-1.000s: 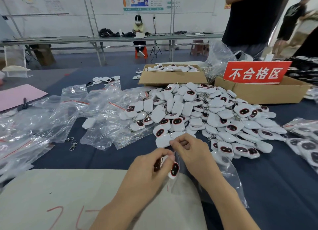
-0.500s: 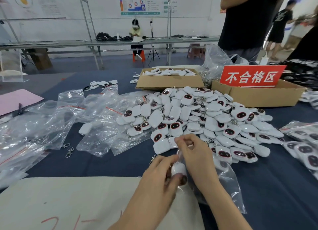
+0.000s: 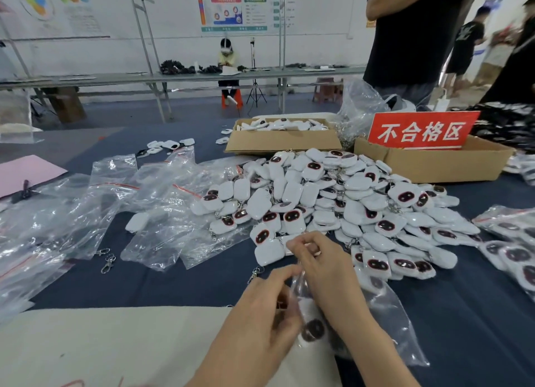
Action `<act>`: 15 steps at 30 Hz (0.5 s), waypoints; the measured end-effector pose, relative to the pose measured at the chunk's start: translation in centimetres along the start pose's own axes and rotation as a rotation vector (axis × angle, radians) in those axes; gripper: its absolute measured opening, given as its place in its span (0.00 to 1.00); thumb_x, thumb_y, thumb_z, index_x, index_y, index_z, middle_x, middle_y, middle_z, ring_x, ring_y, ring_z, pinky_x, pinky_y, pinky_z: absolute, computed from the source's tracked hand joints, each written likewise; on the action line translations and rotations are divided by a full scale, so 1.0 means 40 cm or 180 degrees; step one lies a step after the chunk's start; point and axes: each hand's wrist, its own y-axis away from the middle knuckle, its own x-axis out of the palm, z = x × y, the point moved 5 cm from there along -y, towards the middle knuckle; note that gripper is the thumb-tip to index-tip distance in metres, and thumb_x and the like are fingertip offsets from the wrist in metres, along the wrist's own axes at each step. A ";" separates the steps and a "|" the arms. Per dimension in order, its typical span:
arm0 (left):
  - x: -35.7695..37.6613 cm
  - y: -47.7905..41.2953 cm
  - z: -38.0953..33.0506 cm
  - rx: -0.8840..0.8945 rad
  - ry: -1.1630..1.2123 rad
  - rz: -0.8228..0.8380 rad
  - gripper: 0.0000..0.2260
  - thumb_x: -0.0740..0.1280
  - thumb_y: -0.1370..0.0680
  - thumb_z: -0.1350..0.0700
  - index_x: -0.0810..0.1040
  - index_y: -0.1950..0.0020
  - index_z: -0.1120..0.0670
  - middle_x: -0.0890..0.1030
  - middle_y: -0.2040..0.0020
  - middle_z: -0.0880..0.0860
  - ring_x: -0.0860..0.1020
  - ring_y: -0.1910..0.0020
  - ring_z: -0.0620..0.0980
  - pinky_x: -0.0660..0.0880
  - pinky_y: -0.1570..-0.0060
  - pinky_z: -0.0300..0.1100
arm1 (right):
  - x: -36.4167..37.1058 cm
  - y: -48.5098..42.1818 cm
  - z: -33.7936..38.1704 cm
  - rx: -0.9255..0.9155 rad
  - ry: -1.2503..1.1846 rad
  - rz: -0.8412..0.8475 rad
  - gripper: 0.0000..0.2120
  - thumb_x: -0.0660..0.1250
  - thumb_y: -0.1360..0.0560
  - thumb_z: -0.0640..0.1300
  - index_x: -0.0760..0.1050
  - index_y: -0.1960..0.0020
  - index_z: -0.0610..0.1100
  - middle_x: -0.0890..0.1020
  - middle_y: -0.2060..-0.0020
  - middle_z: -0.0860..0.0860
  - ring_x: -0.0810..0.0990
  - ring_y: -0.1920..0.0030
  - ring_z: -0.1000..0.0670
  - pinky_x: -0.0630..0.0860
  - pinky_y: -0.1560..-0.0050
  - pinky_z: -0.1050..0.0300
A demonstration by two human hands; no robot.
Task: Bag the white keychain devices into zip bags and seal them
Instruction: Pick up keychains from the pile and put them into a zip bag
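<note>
Navy cloth-covered table carries a heap of white keychain devices at its middle; near its front edge a clear plastic zip bag, mouth pinched by left hand and right hand, holds one dark-faced device

Only two hands and their forearms show, all on the near side of the heap of white keychain devices. The left hand and the right hand are bare. The left forearm and the right forearm are bare too, from the wrists down to the frame's bottom edge, farthest from the heap. The wrists are slim and the fingers slender. The left hand's fingertips, nearest the heap, are smeared by blur.
</note>
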 end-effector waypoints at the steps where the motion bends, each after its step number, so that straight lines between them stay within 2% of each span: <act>1: -0.004 0.000 0.000 -0.0029 0.0072 -0.0120 0.25 0.66 0.21 0.55 0.65 0.34 0.28 0.78 0.50 0.42 0.77 0.49 0.43 0.76 0.48 0.38 | -0.005 0.002 0.007 -0.0017 -0.0029 0.0072 0.07 0.66 0.21 0.56 0.77 0.57 0.58 0.80 0.59 0.68 0.80 0.60 0.63 0.73 0.61 0.66; 2: -0.011 0.001 -0.004 -0.0049 0.0081 -0.0259 0.26 0.66 0.20 0.57 0.66 0.34 0.27 0.78 0.49 0.40 0.78 0.50 0.42 0.76 0.48 0.37 | -0.008 0.003 0.016 -0.0040 -0.0043 0.0227 0.07 0.64 0.20 0.58 0.76 0.55 0.59 0.81 0.59 0.68 0.80 0.60 0.64 0.73 0.62 0.68; 4: -0.024 0.001 0.000 -0.0065 0.0102 -0.0477 0.27 0.65 0.19 0.59 0.67 0.35 0.26 0.77 0.47 0.37 0.80 0.53 0.41 0.76 0.51 0.33 | -0.003 0.009 0.028 0.0038 0.0021 0.0695 0.07 0.61 0.20 0.60 0.76 0.52 0.60 0.83 0.60 0.64 0.82 0.62 0.62 0.76 0.60 0.66; 6: -0.026 0.001 0.010 -0.0079 0.0254 -0.0529 0.28 0.64 0.19 0.62 0.69 0.36 0.27 0.77 0.48 0.37 0.82 0.62 0.43 0.78 0.58 0.33 | -0.001 0.014 0.036 0.0104 0.0068 0.0897 0.05 0.63 0.19 0.56 0.77 0.51 0.61 0.84 0.61 0.60 0.84 0.63 0.59 0.79 0.59 0.60; 8: -0.030 -0.002 0.010 -0.0141 0.0529 -0.0452 0.29 0.62 0.20 0.65 0.72 0.37 0.28 0.79 0.52 0.40 0.81 0.71 0.46 0.79 0.67 0.37 | -0.004 0.016 0.045 -0.0027 0.0092 0.0782 0.05 0.65 0.19 0.52 0.78 0.51 0.60 0.84 0.62 0.59 0.83 0.64 0.59 0.80 0.59 0.59; 9: -0.035 -0.003 0.006 -0.0127 0.0621 -0.0399 0.29 0.62 0.21 0.65 0.71 0.38 0.27 0.80 0.54 0.42 0.80 0.72 0.46 0.78 0.69 0.36 | -0.004 0.017 0.050 -0.0080 0.0109 0.0718 0.05 0.65 0.19 0.51 0.79 0.51 0.60 0.83 0.62 0.58 0.82 0.64 0.58 0.80 0.59 0.58; 12: -0.027 -0.006 -0.001 0.0083 0.0432 -0.0146 0.27 0.63 0.24 0.56 0.66 0.36 0.25 0.80 0.56 0.41 0.77 0.70 0.44 0.71 0.67 0.30 | 0.004 0.014 0.053 -0.0118 0.0090 0.0580 0.05 0.67 0.20 0.48 0.79 0.52 0.57 0.82 0.64 0.58 0.77 0.69 0.57 0.76 0.63 0.57; 15: -0.012 -0.008 0.004 0.0125 0.0509 0.0236 0.30 0.66 0.24 0.52 0.59 0.31 0.25 0.81 0.62 0.43 0.76 0.69 0.42 0.74 0.62 0.36 | 0.003 0.008 0.057 -0.0333 0.0156 0.0397 0.06 0.67 0.20 0.46 0.79 0.54 0.56 0.80 0.66 0.64 0.75 0.69 0.59 0.72 0.65 0.61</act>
